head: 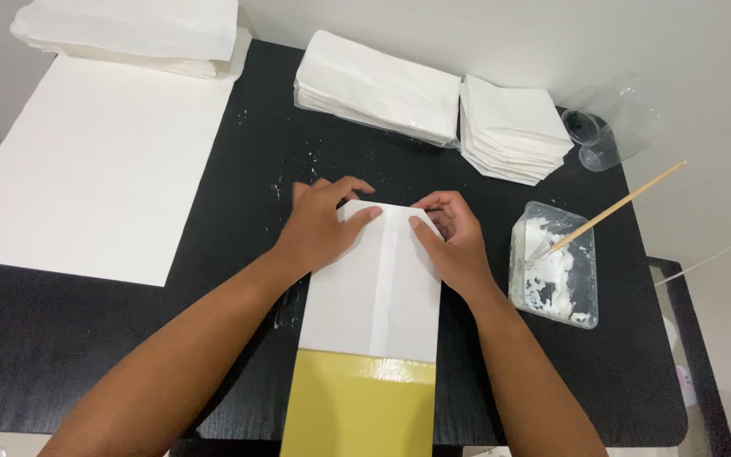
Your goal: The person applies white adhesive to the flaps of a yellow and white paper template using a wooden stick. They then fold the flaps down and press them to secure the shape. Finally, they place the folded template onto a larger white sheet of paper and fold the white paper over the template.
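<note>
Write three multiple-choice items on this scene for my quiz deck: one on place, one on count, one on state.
1. Where is the glue tray?
A. right of the right hand
B. left of the left hand
C. on the big sheet

2. How many hands press the paper?
A. none
B. one
C. two

3. The stick:
A. lies on the table
B. leans in the tray
C. is held

Key: 1 A, tray sits past the right wrist; 2 C, both rest on its top edge; 3 B, tip in glue.

A white paper bag point(378, 283) is lying flat at mid-desk. A clear plastic tub point(554, 264) smeared white is sitting to its right.
</note>
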